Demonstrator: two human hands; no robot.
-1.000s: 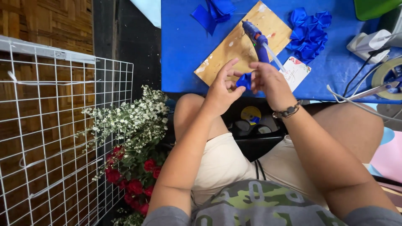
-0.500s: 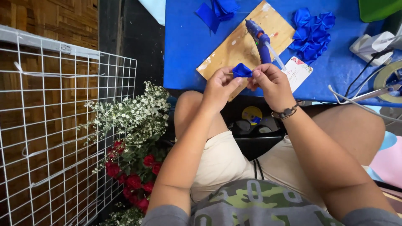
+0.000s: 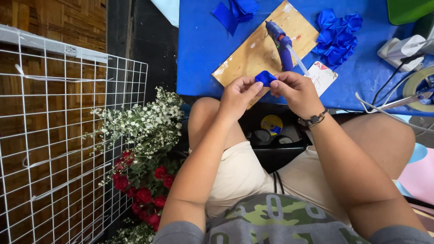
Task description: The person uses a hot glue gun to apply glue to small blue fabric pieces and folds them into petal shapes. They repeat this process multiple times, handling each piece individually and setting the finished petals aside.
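Both forearms raised from the lap and bent inward, left hand [image 3: 237,95] and right hand [image 3: 294,90] meeting at the blue table's edge [image 3: 199,68], fingertips of both pinched on a small folded blue satin ribbon piece [image 3: 265,77], just below a blue glue gun [image 3: 281,43] lying on a brown cardboard sheet [image 3: 257,49]

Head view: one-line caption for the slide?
Both hands, left hand and right hand, pinch a folded blue ribbon piece.
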